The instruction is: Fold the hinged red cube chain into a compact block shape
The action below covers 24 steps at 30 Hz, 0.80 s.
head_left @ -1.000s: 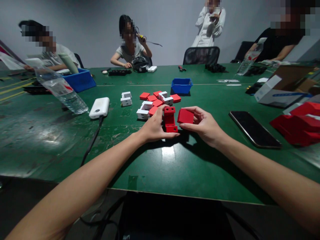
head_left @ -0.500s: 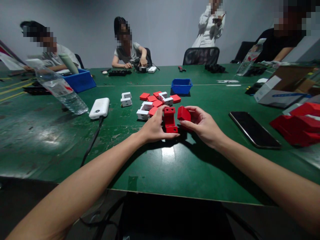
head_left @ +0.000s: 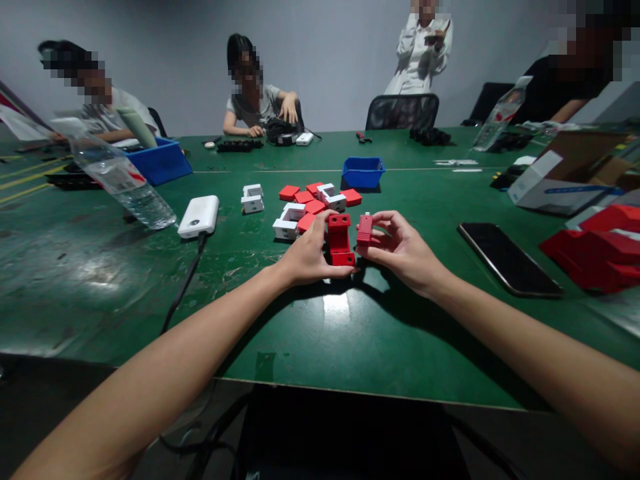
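Observation:
My left hand (head_left: 311, 252) grips a red U-shaped bracket (head_left: 340, 241) by its ends, thumb below and fingers above, with its gap turned to the right. In my right hand (head_left: 403, 252) is a small red block (head_left: 365, 230) with a ribbed side, pinched between thumb and fingers. A narrow gap separates the block from the bracket. Just beyond my left hand lie several red blocks (head_left: 315, 207) and white U-shaped brackets (head_left: 287, 223) in a loose cluster. One more white bracket (head_left: 253, 199) stands apart to the left.
A small blue bin (head_left: 363, 173) stands behind the cluster. Leftward are a white power bank (head_left: 199, 217) with a black cable and a tilted water bottle (head_left: 120, 177). On the right lie a phone (head_left: 510, 259) and red pieces (head_left: 595, 250). Several people are across the green table (head_left: 280, 327).
My right hand has turned the red block, so its ribbed side now shows. My left hand and the bracket have stayed put. Across the table, a person's hand has lifted slightly.

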### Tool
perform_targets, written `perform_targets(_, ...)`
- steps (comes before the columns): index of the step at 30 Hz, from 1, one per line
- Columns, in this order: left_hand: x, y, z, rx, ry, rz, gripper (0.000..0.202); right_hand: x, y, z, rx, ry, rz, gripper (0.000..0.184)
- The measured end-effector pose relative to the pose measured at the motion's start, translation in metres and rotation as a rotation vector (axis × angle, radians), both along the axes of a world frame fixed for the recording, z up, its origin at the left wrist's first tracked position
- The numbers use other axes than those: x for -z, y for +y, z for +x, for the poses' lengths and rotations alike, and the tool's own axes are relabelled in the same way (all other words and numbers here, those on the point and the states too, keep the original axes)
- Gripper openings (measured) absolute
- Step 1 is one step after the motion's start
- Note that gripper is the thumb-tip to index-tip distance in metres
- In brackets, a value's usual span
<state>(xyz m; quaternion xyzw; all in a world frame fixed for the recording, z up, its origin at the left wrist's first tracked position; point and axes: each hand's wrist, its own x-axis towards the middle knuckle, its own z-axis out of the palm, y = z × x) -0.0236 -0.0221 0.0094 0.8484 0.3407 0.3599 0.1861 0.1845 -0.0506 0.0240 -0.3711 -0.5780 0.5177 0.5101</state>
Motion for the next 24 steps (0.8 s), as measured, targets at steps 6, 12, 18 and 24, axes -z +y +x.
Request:
perform_targets(6, 0.0029, 0.002, 0.0001, 0.002, -0.01, 0.019, 0.096, 0.0045, 0.0047, 0.0034, 0.032, -0.084, 0.072, 0.052)
perform_targets(12, 0.0012, 0.0011, -0.0001, -0.003, 0.005, 0.007, 0.095, 0.0042, 0.0039, 0.0019, -0.001, 0.009, 0.05, 0.057)
perform_targets(18, 0.0024, 0.0015, -0.0002, -0.007, 0.01, 0.028, 0.096, 0.0007, 0.0015, 0.0002, -0.003, 0.011, 0.039, 0.057)
perform_targets(24, 0.0018, 0.001, -0.0003, -0.009, 0.006, 0.013, 0.098, -0.0004, -0.0004, -0.0002, 0.11, -0.024, 0.051, 0.061)
